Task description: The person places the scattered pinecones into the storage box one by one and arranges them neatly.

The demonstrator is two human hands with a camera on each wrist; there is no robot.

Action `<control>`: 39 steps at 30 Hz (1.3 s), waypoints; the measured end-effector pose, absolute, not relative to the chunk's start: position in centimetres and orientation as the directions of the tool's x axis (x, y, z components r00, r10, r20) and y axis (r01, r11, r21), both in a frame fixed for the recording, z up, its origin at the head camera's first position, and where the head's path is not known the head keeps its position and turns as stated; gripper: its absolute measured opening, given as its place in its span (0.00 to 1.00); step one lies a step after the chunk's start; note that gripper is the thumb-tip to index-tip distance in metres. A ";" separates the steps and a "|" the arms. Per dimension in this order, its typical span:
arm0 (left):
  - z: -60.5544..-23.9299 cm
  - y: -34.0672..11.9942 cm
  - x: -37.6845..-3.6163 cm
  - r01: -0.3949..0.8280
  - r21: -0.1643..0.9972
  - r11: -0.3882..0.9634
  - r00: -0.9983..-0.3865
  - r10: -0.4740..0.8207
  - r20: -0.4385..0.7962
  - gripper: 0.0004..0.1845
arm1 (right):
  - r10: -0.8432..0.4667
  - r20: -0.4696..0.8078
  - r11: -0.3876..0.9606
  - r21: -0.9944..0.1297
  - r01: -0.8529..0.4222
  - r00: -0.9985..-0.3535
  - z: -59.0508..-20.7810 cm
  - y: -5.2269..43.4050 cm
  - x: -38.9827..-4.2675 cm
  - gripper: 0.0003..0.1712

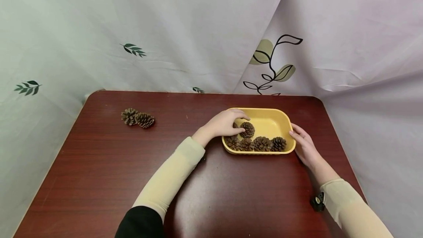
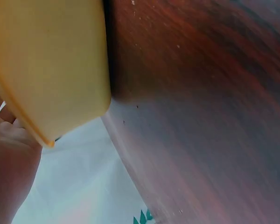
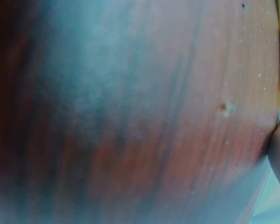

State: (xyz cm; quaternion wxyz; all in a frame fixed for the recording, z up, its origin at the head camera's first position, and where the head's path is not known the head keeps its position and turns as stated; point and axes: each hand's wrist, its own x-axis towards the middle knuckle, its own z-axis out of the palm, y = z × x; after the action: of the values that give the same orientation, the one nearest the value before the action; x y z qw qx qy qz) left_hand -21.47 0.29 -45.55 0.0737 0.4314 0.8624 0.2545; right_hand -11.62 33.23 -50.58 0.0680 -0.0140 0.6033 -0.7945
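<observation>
Black sleeve [image 1: 140,223] nearest, over pale sleeve [image 1: 172,177] on left arm. Left hand [image 1: 224,123] reaches over left end of yellow tray [image 1: 269,123], fingers curved, thumb touching pine cone [image 1: 248,130] inside; whether it grips, cannot tell. Right hand [image 1: 305,148] holds tray's right end, thumb at rim. Four cones [image 1: 262,143] along tray's near wall. Tray on red-brown tabletop [image 1: 231,194], right of middle. Cone pair [image 1: 144,120], touching, on tabletop's far left. Leaf-printed white cloth [image 1: 181,28] behind.
</observation>
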 end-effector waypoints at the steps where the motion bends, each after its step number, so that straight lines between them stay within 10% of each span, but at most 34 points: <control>1: -45.5 0.0 -21.5 0.701 0.507 0.501 -0.625 0.774 0.099 0.22 | -0.126 -0.058 -0.263 -0.961 0.090 -0.990 -50.6 33.3 -11.6 0.22; 39: -44.2 -14.3 -21.4 0.581 0.567 0.583 -0.800 0.539 0.266 0.19 | -0.111 -0.070 -0.248 -0.964 0.096 -0.991 -50.6 33.2 -11.6 0.21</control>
State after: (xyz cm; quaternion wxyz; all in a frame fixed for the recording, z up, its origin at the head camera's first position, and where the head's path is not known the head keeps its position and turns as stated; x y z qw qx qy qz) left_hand -21.41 -14.27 -44.21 -0.0324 0.3150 0.8892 0.3304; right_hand -11.65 33.20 -50.63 0.0652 -0.0062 0.6098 -0.7899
